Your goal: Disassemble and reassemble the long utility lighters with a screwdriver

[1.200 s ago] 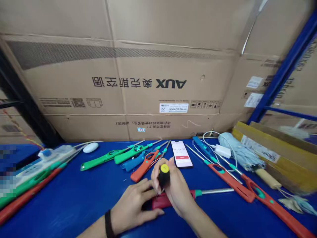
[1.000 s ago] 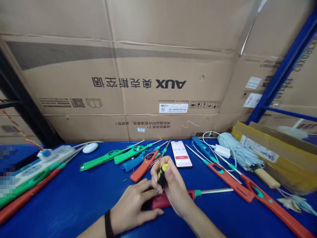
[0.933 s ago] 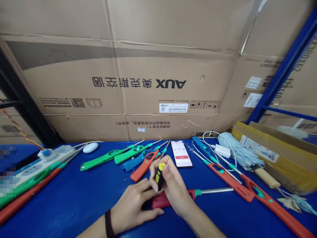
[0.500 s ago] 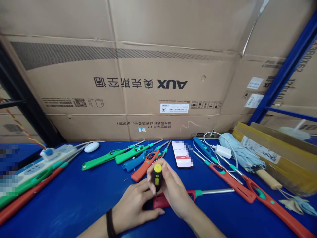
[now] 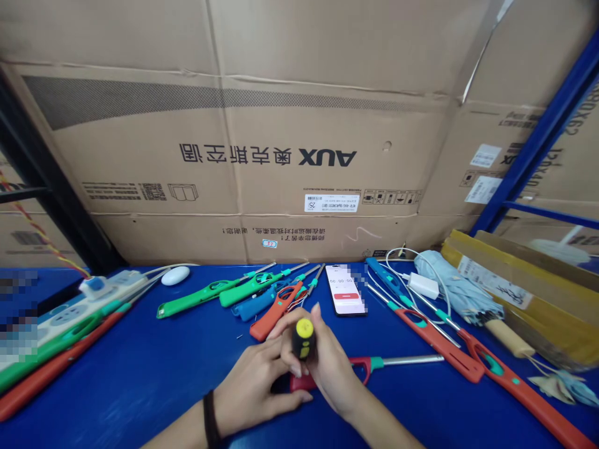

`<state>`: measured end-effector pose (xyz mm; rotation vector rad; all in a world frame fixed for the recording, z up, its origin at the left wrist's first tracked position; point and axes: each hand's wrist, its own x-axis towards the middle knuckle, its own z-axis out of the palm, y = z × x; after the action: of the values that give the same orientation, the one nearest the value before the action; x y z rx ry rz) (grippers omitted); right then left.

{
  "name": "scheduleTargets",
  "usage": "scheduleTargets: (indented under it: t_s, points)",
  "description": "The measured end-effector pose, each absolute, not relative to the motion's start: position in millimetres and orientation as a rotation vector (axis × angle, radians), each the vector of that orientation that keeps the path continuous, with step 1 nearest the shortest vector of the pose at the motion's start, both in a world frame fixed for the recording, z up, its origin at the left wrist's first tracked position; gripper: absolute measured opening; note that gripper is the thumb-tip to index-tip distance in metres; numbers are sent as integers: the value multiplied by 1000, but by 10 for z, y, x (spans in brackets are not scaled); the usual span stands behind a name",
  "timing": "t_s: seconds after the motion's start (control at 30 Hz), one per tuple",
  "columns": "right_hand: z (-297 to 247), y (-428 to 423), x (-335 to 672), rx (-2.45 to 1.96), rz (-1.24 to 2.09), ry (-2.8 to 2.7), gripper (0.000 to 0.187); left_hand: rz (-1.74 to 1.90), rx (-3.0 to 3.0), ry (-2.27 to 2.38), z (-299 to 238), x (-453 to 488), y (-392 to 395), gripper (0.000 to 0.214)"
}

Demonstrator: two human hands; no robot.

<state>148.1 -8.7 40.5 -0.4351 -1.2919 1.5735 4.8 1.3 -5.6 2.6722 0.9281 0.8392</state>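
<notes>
My right hand (image 5: 333, 368) is closed round a black and yellow screwdriver (image 5: 304, 338), which stands nearly upright with its yellow end towards me. Its tip is hidden behind my fingers. Beneath it a dark red long-necked lighter (image 5: 303, 382) lies on the blue table, its metal tube pointing right. My left hand (image 5: 255, 377), with a black band at the wrist, grips the lighter's handle end, thumb on the near side and fingers on the far side. Just beyond my hands lies an orange lighter (image 5: 277, 312) with thin wires showing near it.
Green lighters (image 5: 194, 301) and a blue lighter (image 5: 257, 304) lie behind my hands, beside a phone (image 5: 345, 292). More orange lighters (image 5: 442, 346), a white charger (image 5: 423, 285), a folded umbrella (image 5: 452, 287) and an open carton (image 5: 528, 312) occupy the right. A power strip (image 5: 60, 315) is at left.
The screwdriver's top has tipped towards me and slightly right, and my right hand's grip on it has shifted. My left hand and the red lighter stay in place.
</notes>
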Motion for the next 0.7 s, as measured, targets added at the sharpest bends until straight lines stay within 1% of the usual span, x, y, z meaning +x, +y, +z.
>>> scheduleTargets:
  t_s: [0.13,0.2,0.33,0.47,0.57,0.7]
  points:
    - [408,-103,1478,-348,1559,-1311,44,790,2662,932,-84,43,18,16]
    - [405,-103,1474,-415,1568,-1300,41,796,2666,942,-82,39,16,18]
    - [383,-109,1476,-496,1586,-1263,57,833,2656,928,-53,39,5,17]
    - [399,-120,1476,-370,1578,-1296,51,784,2660,923,-53,46,5,16]
    - [410,-110,1456,-468,1595,-1306,41,803,2676,945,-66,48,7,20]
    - [375,-83,1432,-514,1589,-1208,49,839,2692,920,-37,51,1,22]
